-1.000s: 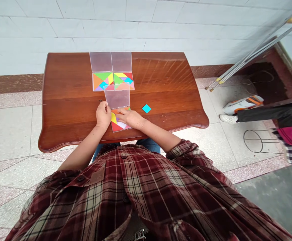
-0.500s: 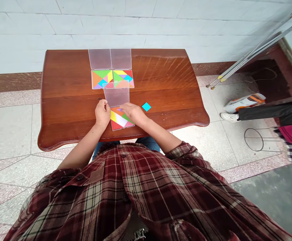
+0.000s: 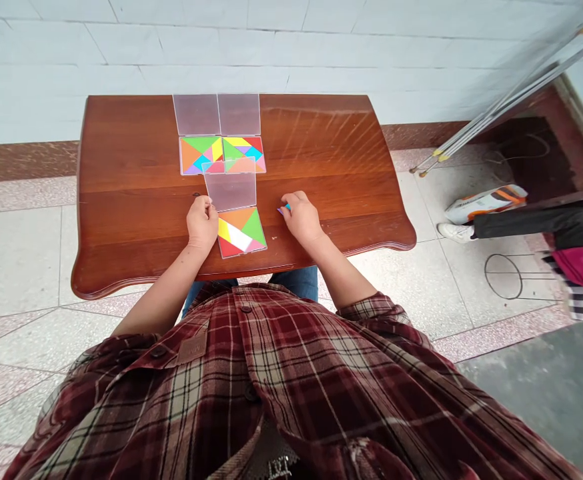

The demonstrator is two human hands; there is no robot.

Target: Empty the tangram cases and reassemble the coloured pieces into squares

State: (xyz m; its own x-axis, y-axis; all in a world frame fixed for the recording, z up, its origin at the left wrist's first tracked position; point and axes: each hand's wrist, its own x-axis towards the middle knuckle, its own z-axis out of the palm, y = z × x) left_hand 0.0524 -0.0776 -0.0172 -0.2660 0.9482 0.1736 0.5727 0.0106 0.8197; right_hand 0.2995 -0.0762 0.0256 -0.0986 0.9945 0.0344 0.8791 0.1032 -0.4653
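Observation:
An open clear case (image 3: 242,233) with coloured tangram pieces lies near the table's front edge, its lid (image 3: 230,191) folded back. My left hand (image 3: 201,223) rests curled against the case's left edge, pinching it. My right hand (image 3: 300,217) has closed over the small blue square piece (image 3: 284,208) lying to the right of the case; only a sliver of blue shows under the fingertips. Two more open cases with tangrams, the left case (image 3: 201,154) and the right case (image 3: 244,153), lie side by side farther back.
The wooden table (image 3: 121,200) stands against a pale tiled wall. At the right, a person's leg with a white and orange shoe (image 3: 481,204) rests on the floor beside a wire stand (image 3: 505,277). Metal poles (image 3: 511,100) lean at the upper right.
My right hand left the tangram case and moved right onto the blue square piece. The case's pieces are uncovered. My left hand stayed at the case's left edge.

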